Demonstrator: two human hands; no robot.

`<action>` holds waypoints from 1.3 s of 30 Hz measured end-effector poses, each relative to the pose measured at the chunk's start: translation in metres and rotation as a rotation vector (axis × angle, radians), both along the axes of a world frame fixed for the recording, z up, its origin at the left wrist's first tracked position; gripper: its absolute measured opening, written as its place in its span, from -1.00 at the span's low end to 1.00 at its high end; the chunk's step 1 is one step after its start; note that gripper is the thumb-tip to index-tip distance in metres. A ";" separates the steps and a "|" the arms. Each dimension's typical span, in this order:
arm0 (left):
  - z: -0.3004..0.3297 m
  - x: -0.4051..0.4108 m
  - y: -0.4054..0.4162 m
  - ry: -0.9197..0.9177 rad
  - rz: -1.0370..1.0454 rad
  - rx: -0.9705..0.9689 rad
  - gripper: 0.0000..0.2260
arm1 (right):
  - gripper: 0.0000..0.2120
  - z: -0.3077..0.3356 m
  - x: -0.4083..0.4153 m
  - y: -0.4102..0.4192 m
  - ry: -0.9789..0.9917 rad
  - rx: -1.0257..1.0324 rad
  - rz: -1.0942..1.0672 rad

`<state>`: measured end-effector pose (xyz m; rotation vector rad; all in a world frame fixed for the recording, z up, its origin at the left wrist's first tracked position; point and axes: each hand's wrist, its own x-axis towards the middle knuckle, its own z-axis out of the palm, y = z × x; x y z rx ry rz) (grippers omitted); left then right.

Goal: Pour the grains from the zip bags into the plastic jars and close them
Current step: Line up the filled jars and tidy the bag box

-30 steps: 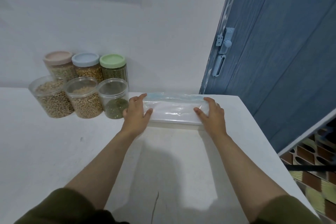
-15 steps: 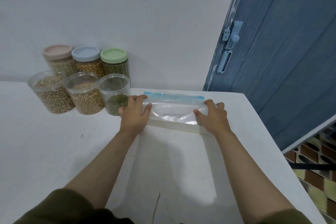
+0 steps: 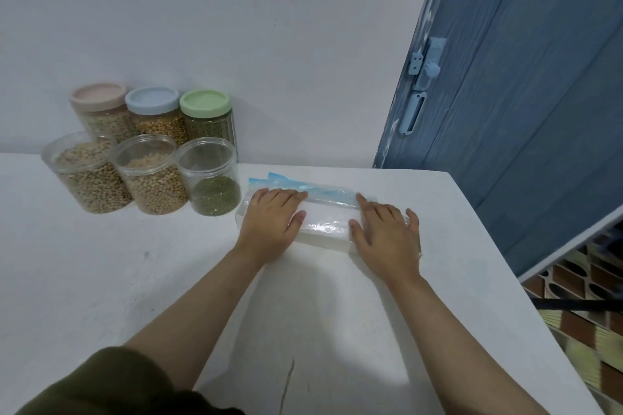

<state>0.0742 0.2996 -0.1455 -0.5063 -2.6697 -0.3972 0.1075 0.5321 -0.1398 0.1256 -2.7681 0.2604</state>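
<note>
At the far left of the white table [image 3: 84,280] I see six grain jars [image 3: 148,175], three capped, three uncovered. Beside them, my left hand [image 3: 269,222] presses flat on the folded empty zip bags [image 3: 323,212]; my right hand [image 3: 387,236] lies spread there too.

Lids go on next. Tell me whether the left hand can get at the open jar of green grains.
Probably yes: the left hand lies flat on the folded bags, right beside that jar, with nothing between them.
</note>
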 end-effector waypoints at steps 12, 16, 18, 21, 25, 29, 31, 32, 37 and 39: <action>-0.006 0.014 0.002 0.001 0.069 -0.037 -0.59 | -0.62 -0.009 -0.014 0.011 0.279 -0.084 0.140; -0.004 0.016 0.001 -0.088 0.070 -0.018 -0.46 | -0.42 0.003 -0.019 0.004 0.038 -0.039 0.044; -0.006 0.018 -0.005 -0.046 0.023 -0.023 -0.44 | -0.29 0.010 -0.018 0.006 -0.107 0.004 0.046; -0.006 0.019 -0.010 -0.019 -0.014 -0.019 -0.38 | -0.33 0.021 -0.012 0.009 -0.259 0.067 0.034; 0.002 0.019 -0.006 -0.154 0.018 -0.089 -0.22 | -0.37 0.027 -0.001 -0.005 -0.337 0.119 -0.028; 0.011 0.016 -0.002 -0.275 0.090 -0.221 -0.11 | -0.35 0.013 0.013 -0.015 -0.287 0.007 -0.024; 0.015 0.011 0.001 -0.324 0.103 -0.289 -0.22 | -0.36 0.009 0.014 -0.011 -0.269 -0.021 -0.009; 0.017 0.008 0.002 -0.347 0.096 -0.291 -0.30 | -0.36 0.009 0.011 -0.009 -0.271 -0.028 -0.001; 0.021 -0.001 0.000 -0.402 0.077 -0.260 -0.32 | -0.38 0.012 -0.006 -0.005 -0.347 -0.027 0.013; 0.016 0.001 -0.001 -0.328 0.077 -0.261 -0.15 | -0.36 0.010 -0.006 -0.003 -0.312 -0.005 0.012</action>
